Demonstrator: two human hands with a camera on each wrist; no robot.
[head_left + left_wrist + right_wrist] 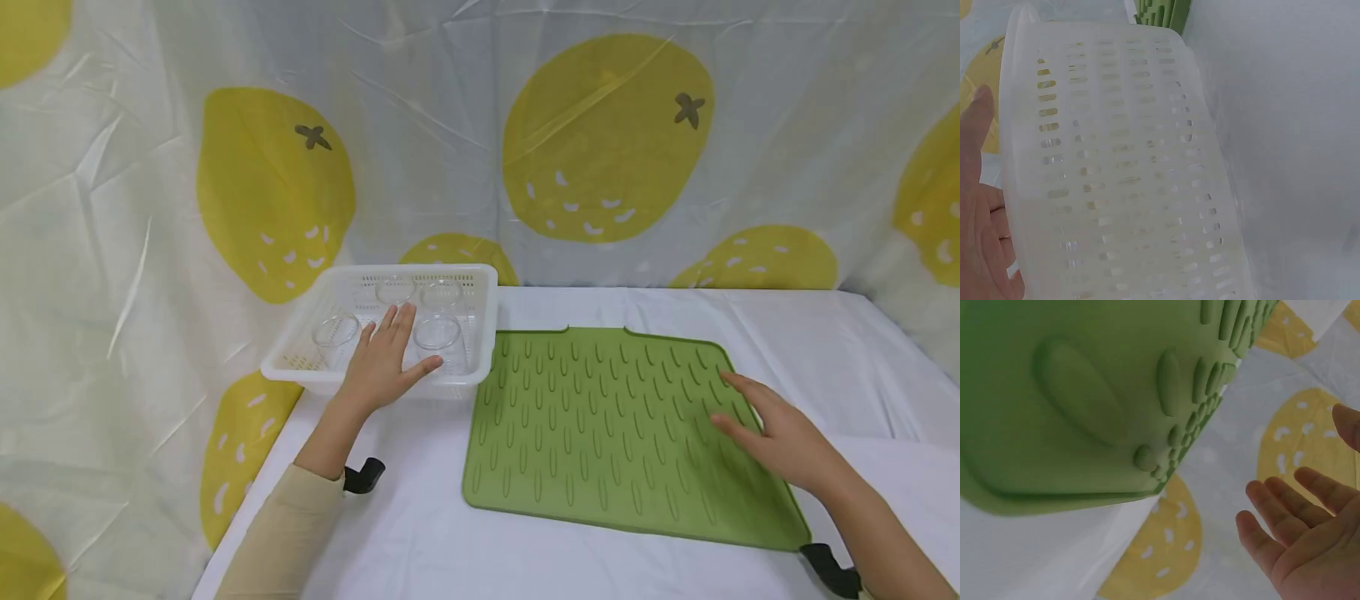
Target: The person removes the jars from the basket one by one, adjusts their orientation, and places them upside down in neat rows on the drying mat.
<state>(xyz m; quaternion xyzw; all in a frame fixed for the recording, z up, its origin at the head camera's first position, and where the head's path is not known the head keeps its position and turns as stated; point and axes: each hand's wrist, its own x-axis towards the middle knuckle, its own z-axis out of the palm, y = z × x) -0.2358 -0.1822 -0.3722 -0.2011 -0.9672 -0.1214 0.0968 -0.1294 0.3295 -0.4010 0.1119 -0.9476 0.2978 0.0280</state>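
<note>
A white plastic basket (300, 374) with slotted walls holds several clear round-rimmed glasses (437, 332). My left hand (382, 362) is over the basket's front rim, fingers spread and holding nothing. In the left wrist view that hand (982, 231) shows beside the basket's perforated wall (1122, 156). To the right of the basket lies a green mat (600, 425) with raised oval ridges. Above its right edge my right hand (780, 437) hovers with relaxed fingers and nothing in them. The right wrist view shows this hand (1310, 531) apart from the mat.
A white cloth (420, 517) covers the table. Behind and to the left hangs a pale curtain (435, 150) printed with yellow lemons. A black wrist mount piece (365, 476) sticks out by the left wrist, another (830, 570) by the right.
</note>
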